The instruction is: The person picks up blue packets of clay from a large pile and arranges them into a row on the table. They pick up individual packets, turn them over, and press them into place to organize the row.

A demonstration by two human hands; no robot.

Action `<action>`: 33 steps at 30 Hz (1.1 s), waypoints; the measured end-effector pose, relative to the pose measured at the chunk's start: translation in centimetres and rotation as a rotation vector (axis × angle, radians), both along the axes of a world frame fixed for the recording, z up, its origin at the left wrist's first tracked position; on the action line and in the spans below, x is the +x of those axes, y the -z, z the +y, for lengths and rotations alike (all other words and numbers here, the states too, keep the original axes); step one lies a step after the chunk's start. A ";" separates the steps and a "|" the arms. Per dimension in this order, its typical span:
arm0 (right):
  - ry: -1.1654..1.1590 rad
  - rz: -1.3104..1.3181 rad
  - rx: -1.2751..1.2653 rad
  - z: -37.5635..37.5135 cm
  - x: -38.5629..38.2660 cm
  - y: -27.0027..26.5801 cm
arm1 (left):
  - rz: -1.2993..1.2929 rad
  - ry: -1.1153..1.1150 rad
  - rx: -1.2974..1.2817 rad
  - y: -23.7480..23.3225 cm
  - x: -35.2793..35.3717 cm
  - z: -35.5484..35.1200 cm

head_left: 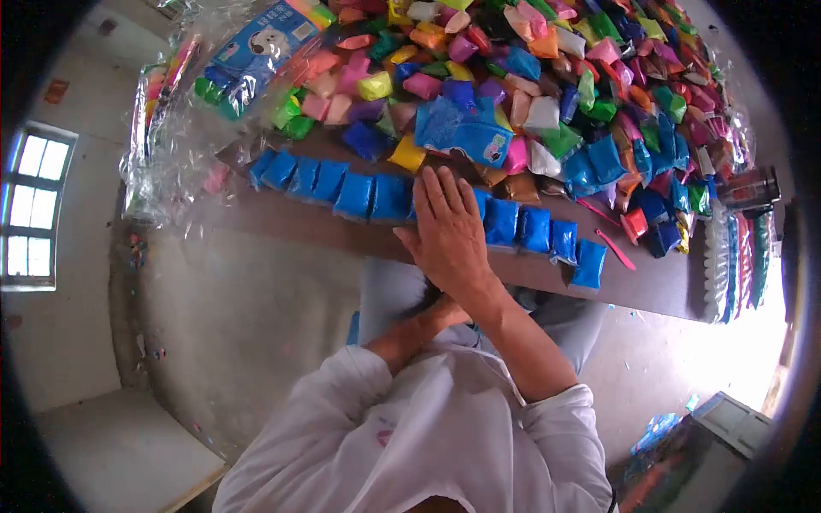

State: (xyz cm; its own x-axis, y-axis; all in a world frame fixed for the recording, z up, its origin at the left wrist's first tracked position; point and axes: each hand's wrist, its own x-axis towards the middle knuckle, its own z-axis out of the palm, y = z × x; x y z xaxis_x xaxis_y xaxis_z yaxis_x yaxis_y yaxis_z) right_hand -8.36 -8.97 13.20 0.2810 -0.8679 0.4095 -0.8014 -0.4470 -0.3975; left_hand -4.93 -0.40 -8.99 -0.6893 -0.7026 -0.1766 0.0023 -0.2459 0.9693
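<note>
My right hand (448,227) lies palm down, fingers stretched out, over the middle of a row of small blue packets (352,197) along the table's near edge. Beneath it, part of the row is hidden. To the right of the hand the row continues with more blue packets (536,231), the last one tilted at the edge. My left hand (451,310) rests low at my lap, mostly covered by my right forearm, and its fingers are hidden. Just beyond my right fingertips lie a yellow packet (407,156) and a larger blue printed wrapper (462,130).
A big heap of many-coloured packets (513,64) covers the back of the brown table (658,274). Clear plastic bags (184,128) stand at the left. Pink plastic sticks (616,250) lie at the right, near long bundled strips (737,261). Scraps litter the floor.
</note>
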 end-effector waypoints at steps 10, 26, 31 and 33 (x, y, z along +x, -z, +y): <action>0.025 0.135 0.033 1.1 0.8 0.1 | -0.098 -0.025 -0.322 0.9 1.4 -0.4; 0.143 0.057 0.070 3.4 -2.7 -1.9 | -0.211 -0.024 -0.545 3.4 0.5 0.0; 0.158 0.096 0.060 3.6 -3.8 0.2 | -0.231 0.007 -0.569 4.1 0.0 -0.3; 0.164 0.089 0.058 3.6 -3.6 0.3 | -0.256 0.011 -0.582 4.2 0.1 -0.4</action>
State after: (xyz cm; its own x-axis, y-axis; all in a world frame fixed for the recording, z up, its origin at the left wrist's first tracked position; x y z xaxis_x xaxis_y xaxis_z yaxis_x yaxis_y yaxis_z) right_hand -11.92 -5.39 12.94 0.1667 -0.9264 0.3376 -0.8945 -0.2861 -0.3434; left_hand -4.87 -0.84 -13.24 -0.6833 -0.7266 0.0720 -0.2469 0.3227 0.9137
